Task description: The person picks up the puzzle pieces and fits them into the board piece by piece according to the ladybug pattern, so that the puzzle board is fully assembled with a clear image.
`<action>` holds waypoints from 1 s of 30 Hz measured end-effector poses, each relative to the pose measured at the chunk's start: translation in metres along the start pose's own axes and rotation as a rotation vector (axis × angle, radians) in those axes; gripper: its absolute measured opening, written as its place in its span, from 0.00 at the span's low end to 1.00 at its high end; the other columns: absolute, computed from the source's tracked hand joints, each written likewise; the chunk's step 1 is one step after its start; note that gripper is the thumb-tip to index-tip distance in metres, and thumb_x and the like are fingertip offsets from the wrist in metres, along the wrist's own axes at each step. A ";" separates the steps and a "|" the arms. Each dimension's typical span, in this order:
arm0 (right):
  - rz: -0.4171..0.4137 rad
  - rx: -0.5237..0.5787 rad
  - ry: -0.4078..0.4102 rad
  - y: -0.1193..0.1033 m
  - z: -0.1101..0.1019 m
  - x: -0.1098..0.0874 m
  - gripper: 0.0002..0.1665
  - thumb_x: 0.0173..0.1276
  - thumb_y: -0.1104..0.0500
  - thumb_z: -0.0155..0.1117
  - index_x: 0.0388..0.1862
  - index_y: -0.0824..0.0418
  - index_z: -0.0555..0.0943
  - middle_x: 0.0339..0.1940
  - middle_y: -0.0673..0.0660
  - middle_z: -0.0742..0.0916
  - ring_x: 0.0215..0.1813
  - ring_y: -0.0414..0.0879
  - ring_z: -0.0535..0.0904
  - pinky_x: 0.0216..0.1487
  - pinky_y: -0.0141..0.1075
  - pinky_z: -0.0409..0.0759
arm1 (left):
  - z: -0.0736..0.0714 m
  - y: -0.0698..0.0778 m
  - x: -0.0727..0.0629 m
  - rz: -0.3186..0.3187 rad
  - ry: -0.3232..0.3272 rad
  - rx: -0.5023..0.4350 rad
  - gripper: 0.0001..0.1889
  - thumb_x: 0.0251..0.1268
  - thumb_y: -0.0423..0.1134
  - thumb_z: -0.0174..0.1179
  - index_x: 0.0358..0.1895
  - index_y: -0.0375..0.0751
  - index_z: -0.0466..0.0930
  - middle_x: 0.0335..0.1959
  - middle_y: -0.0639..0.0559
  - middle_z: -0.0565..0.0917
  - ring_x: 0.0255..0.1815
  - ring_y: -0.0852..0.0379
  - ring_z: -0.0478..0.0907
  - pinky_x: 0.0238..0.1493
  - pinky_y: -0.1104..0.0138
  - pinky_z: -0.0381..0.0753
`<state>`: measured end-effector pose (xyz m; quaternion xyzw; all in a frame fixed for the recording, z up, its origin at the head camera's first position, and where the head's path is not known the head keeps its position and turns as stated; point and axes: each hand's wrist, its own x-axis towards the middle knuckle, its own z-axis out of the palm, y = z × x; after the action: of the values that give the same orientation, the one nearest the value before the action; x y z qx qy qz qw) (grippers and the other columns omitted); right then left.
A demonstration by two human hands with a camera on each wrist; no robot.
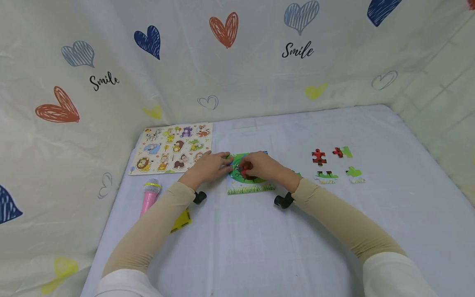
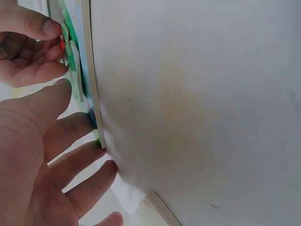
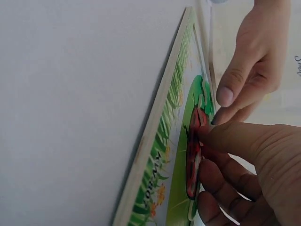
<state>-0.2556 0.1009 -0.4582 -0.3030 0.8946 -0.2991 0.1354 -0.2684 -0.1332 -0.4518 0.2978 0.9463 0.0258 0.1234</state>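
Observation:
A small ladybird jigsaw board (image 1: 250,189) with a grass border lies in the middle of the table. Over its left part, my right hand (image 1: 265,165) pinches a red and green puzzle piece (image 3: 203,117) between thumb and fingers, low over the picture. My left hand (image 1: 208,167) rests at the board's left edge with its fingers loosely extended. In the left wrist view, the left fingertips (image 2: 82,125) are right at the board's side, and its thumb is close to the green pieces on top. My right fingers partly hide the red ladybird in the head view.
Several loose puzzle pieces lie to the right, among them a red piece (image 1: 319,157) and a green one (image 1: 355,172). A wooden animal puzzle board (image 1: 170,144) sits at the back left. Nearer are a pink microphone (image 1: 149,196) and a yellow object (image 1: 182,221) by the left sleeve.

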 end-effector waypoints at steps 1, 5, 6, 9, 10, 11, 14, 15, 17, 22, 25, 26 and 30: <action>-0.001 0.006 -0.006 0.000 -0.001 0.000 0.12 0.73 0.62 0.68 0.54 0.59 0.87 0.45 0.52 0.90 0.46 0.44 0.85 0.51 0.39 0.84 | 0.000 0.000 0.000 -0.002 0.002 0.003 0.27 0.82 0.57 0.50 0.77 0.53 0.69 0.80 0.50 0.67 0.78 0.49 0.68 0.81 0.39 0.55; -0.001 0.016 -0.027 -0.001 -0.002 0.000 0.12 0.73 0.63 0.67 0.54 0.59 0.87 0.45 0.51 0.90 0.47 0.43 0.85 0.52 0.38 0.84 | 0.000 0.001 0.001 -0.003 0.010 0.011 0.27 0.81 0.56 0.51 0.76 0.52 0.71 0.79 0.49 0.68 0.77 0.48 0.70 0.80 0.39 0.57; -0.002 0.012 -0.031 -0.001 -0.002 0.000 0.13 0.73 0.63 0.68 0.54 0.59 0.87 0.45 0.51 0.90 0.47 0.43 0.85 0.52 0.38 0.84 | 0.000 0.001 0.000 -0.002 0.013 0.010 0.27 0.81 0.56 0.52 0.75 0.51 0.71 0.79 0.49 0.68 0.76 0.47 0.70 0.80 0.39 0.58; -0.010 -0.005 -0.041 -0.001 -0.002 0.001 0.15 0.73 0.63 0.68 0.56 0.60 0.87 0.45 0.51 0.90 0.47 0.43 0.85 0.52 0.38 0.84 | -0.001 0.002 0.000 0.000 0.015 0.008 0.27 0.80 0.55 0.53 0.75 0.51 0.71 0.79 0.48 0.68 0.76 0.47 0.71 0.79 0.39 0.59; -0.012 -0.014 -0.043 -0.001 -0.002 0.001 0.15 0.73 0.63 0.68 0.57 0.60 0.86 0.45 0.52 0.90 0.47 0.43 0.85 0.52 0.38 0.84 | -0.001 0.002 -0.001 0.001 0.016 0.006 0.27 0.80 0.55 0.53 0.76 0.51 0.71 0.79 0.48 0.68 0.76 0.47 0.71 0.79 0.39 0.60; -0.012 -0.020 -0.043 -0.002 -0.002 0.001 0.16 0.72 0.63 0.68 0.58 0.61 0.86 0.46 0.52 0.90 0.47 0.44 0.85 0.52 0.38 0.84 | -0.001 0.002 -0.001 0.002 0.019 0.004 0.27 0.80 0.55 0.54 0.75 0.50 0.71 0.79 0.48 0.68 0.76 0.47 0.71 0.79 0.39 0.60; -0.019 -0.050 -0.037 -0.002 -0.002 0.001 0.17 0.73 0.63 0.67 0.58 0.62 0.86 0.47 0.54 0.89 0.47 0.45 0.84 0.50 0.39 0.84 | -0.002 0.002 0.000 0.002 0.025 0.002 0.27 0.79 0.55 0.55 0.75 0.51 0.71 0.79 0.47 0.68 0.76 0.46 0.71 0.78 0.40 0.62; -0.021 -0.068 -0.036 -0.003 -0.002 0.001 0.16 0.73 0.63 0.67 0.58 0.61 0.87 0.47 0.54 0.89 0.47 0.45 0.83 0.49 0.38 0.83 | -0.002 0.002 0.000 0.000 0.025 0.002 0.27 0.79 0.55 0.55 0.75 0.51 0.71 0.79 0.48 0.68 0.76 0.46 0.71 0.78 0.40 0.62; -0.032 -0.115 -0.036 -0.003 -0.001 0.001 0.17 0.73 0.62 0.67 0.58 0.60 0.88 0.48 0.54 0.89 0.45 0.44 0.81 0.45 0.35 0.82 | -0.003 0.003 0.001 -0.007 0.023 0.000 0.27 0.79 0.54 0.56 0.75 0.51 0.72 0.79 0.48 0.69 0.76 0.46 0.71 0.78 0.41 0.63; -0.073 -0.261 -0.039 -0.008 0.000 -0.001 0.19 0.73 0.55 0.69 0.61 0.57 0.87 0.42 0.54 0.87 0.37 0.42 0.74 0.34 0.31 0.72 | -0.005 0.006 0.004 -0.032 0.025 0.011 0.27 0.76 0.54 0.59 0.73 0.52 0.75 0.77 0.48 0.72 0.74 0.46 0.73 0.76 0.42 0.66; -0.098 -0.330 -0.026 -0.013 0.000 -0.002 0.19 0.73 0.52 0.70 0.59 0.56 0.88 0.40 0.54 0.85 0.35 0.43 0.73 0.33 0.32 0.71 | -0.005 0.007 0.006 -0.038 0.046 0.046 0.26 0.75 0.56 0.60 0.71 0.54 0.78 0.75 0.49 0.75 0.70 0.45 0.78 0.71 0.46 0.74; -0.107 -0.348 -0.021 -0.014 0.001 -0.003 0.19 0.73 0.52 0.70 0.59 0.56 0.88 0.39 0.54 0.85 0.35 0.43 0.73 0.34 0.32 0.71 | -0.005 0.008 0.007 -0.041 0.053 0.057 0.26 0.74 0.56 0.61 0.70 0.54 0.79 0.74 0.49 0.75 0.68 0.44 0.79 0.68 0.48 0.77; -0.140 -0.415 -0.010 -0.016 0.004 -0.004 0.16 0.75 0.53 0.67 0.58 0.56 0.88 0.37 0.54 0.83 0.35 0.44 0.73 0.34 0.33 0.72 | -0.005 0.009 0.008 -0.055 0.063 0.071 0.25 0.74 0.56 0.61 0.69 0.54 0.80 0.73 0.51 0.76 0.62 0.41 0.82 0.57 0.52 0.85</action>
<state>-0.2433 0.0917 -0.4514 -0.3871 0.9132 -0.1158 0.0533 -0.2707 -0.1209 -0.4479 0.2751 0.9578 -0.0020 0.0835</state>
